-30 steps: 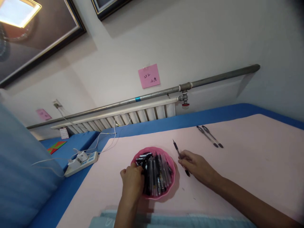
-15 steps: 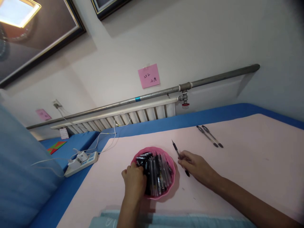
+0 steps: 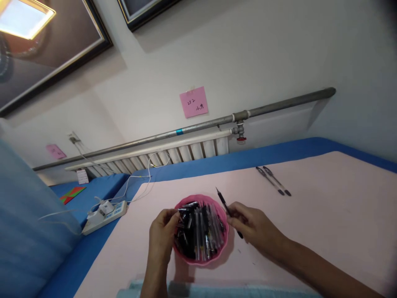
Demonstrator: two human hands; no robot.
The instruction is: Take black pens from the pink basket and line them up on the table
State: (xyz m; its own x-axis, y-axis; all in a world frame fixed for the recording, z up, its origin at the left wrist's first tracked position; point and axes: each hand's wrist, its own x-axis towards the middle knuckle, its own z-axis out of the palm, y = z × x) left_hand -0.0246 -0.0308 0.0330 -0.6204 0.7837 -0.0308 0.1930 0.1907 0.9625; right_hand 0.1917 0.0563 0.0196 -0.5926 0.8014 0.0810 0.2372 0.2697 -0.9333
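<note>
My right hand (image 3: 252, 223) is closed around the barrel of a black gel pen (image 3: 222, 200), its bare tip pointing up and to the left. A pink scalloped basket (image 3: 226, 240) holds several clear pen barrels (image 3: 201, 236) on its right side and dark caps and pen parts (image 3: 185, 240) on its left. At the basket's left rim, my left hand (image 3: 163, 231) pinches a small shiny piece that looks like a pen cap (image 3: 182, 210); the fingers partly hide it. Two capped pens (image 3: 269, 181) lie side by side farther back on the right.
A pink sheet (image 3: 325, 215) covers the blue table (image 3: 297, 145). To the left, a white power strip (image 3: 105, 217) with plugs and cables sits near a blue curtain (image 3: 27, 231). Behind the table are a radiator (image 3: 195, 150) and a pipe (image 3: 204, 124).
My left hand has lifted from among the caps to the basket's left rim, thumb and finger now pinched. My right hand has brought the pen slightly left, closer to the basket.
</note>
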